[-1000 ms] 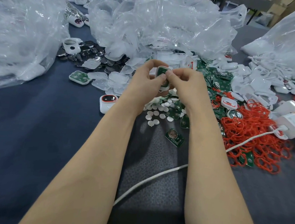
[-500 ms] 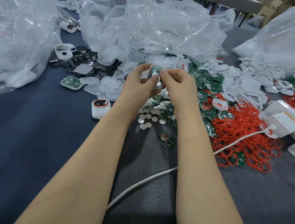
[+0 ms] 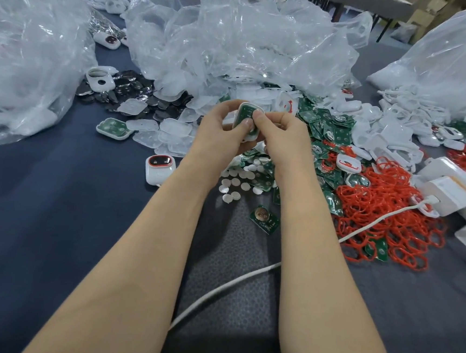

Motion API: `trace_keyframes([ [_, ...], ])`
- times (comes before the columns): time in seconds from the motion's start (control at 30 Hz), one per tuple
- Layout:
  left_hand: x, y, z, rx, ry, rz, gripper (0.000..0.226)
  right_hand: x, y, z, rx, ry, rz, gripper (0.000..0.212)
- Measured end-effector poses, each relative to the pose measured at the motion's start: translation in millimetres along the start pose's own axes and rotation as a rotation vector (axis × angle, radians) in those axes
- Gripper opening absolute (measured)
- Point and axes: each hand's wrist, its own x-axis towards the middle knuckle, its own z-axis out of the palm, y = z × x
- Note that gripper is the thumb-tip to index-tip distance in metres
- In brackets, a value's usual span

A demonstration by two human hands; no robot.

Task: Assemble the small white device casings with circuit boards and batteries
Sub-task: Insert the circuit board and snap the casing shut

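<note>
Nearby, loose circuit board (image 3: 264,219): flat on the dark cloth (image 3: 41,201), a coin cell fitted, near of both hands, untouched.
Left hand (image 3: 221,130): fingers curled round the casing's left side, thumb across its lower face.
Right hand (image 3: 281,137): thumb and forefinger pinch the casing's right edge, tips on the board.
Casing in hand (image 3: 249,115): white shell held upright between both hands above the cloth, green board facing the camera, no cover on it.
Finished device (image 3: 159,167): closed, red-ringed, just left of the left wrist.
Open casing (image 3: 114,128): board seated, farther left.
Stock: green boards (image 3: 328,134) and red rings (image 3: 386,218) right; coin batteries (image 3: 137,92) far left.
Progress: seemingly early, with one unit closed, this one mid-build and heaps waiting.
</note>
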Motion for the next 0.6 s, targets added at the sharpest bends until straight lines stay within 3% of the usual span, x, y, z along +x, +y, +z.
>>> trace_keyframes([
  [0.6, 0.3, -4.3, 2.8, -0.002, 0.033, 0.034, 0.023, -1.0, -1.2, 1.4, -0.041, 0.023, -0.052, 0.013],
])
